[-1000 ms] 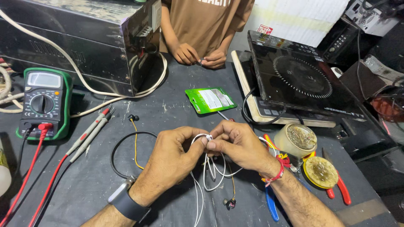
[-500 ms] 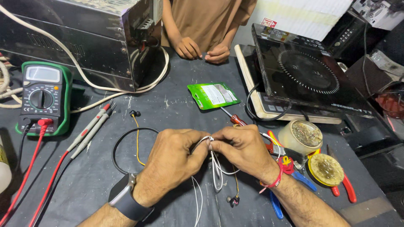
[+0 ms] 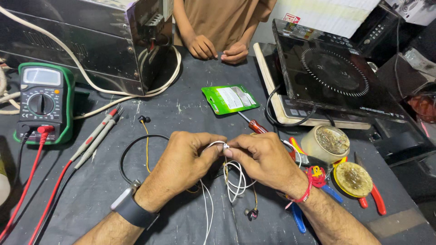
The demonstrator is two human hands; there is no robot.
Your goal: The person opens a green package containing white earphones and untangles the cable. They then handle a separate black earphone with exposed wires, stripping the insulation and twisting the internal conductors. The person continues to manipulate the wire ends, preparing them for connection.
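Both hands are pinching a thin white earphone wire point(image 3: 225, 146) over the dark work mat point(image 3: 190, 109).

The left hand point(image 3: 184, 161) and right hand point(image 3: 263, 159) are meeting fingertip to fingertip, each closed on the wire, whose loops are hanging down between them near a black earbud point(image 3: 250, 213). A green multimeter point(image 3: 43, 102) is lying far left.

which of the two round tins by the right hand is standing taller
The cream tin nearer the black cooktop: a raised tub with a visible side wall. The other tin, nearer the table's edge among the red-handled pliers, lies flat like a shallow lid.
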